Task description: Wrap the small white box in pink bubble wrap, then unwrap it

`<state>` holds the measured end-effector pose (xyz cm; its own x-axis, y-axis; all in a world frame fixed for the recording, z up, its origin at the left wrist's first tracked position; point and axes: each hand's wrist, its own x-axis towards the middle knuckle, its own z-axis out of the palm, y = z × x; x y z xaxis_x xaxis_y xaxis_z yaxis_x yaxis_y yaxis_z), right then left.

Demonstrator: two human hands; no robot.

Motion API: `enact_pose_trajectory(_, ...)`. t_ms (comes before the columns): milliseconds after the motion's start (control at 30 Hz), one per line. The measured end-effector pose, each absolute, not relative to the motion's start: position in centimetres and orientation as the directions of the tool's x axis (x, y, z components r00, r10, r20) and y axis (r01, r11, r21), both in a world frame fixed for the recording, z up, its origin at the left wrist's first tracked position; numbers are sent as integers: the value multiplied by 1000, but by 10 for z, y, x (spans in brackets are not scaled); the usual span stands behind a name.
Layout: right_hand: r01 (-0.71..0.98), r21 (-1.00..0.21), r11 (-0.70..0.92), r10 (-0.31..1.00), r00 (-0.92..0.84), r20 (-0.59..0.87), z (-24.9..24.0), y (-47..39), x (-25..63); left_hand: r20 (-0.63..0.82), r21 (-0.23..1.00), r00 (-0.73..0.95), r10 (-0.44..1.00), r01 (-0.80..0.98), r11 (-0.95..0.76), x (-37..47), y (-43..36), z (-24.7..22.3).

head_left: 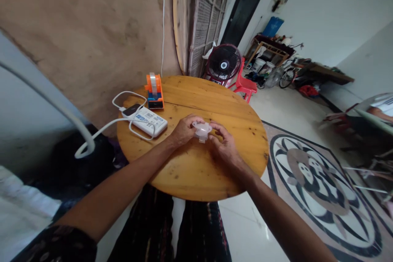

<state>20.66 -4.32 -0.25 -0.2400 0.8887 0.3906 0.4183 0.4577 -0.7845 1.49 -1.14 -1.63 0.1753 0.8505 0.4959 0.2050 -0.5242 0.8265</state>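
A small translucent plastic piece (202,129), pinkish-white with a rounded body and a tab on each side, is held just above or on the round wooden table, midway between my hands. My left hand (184,129) grips its left side with bent fingers, and the fingertips are partly hidden behind it. On the right side, my right hand (224,141) has its fingertips and thumb curled at the piece's edge. The exact kind of the piece is too small to make out.
On the table (196,184), left of my hands, lie a white power box (156,125) with a looped white cable (115,120) and an orange tape dispenser (155,90). Beyond the table stand a fan (223,65) and a red chair (245,84). Another person's arm (380,112) shows far right.
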Motion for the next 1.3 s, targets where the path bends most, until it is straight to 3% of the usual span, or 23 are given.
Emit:
enact_pose_trajectory(167,560,-574,597,796,-325,511,12,-58,208,487,824,180,855,229,-518,15,-10,-15)
enact_pose_trajectory(367,687,-230,689,667,-477,572,19,-58,199,497,827,178,850,200,-525,15,-9,-17)
enact_pose_trajectory(467,693,-164,702,634,-504,587,21,-55,194,486,826,195,852,217,-520,15,-10,-15)
enact_pose_trajectory(633,645,-217,733,602,-466,648,20,-54,189,473,835,192,860,215,-507,15,-11,-14)
enact_pose_trajectory(967,499,-447,742,643,-340,687,-5,-60,177,483,837,193,854,186,-515,10,-13,-12)
enact_pose_trajectory(1300,475,-508,719,674,-299,675,-4,-65,178,371,834,401,837,251,-491,-7,-13,-2)
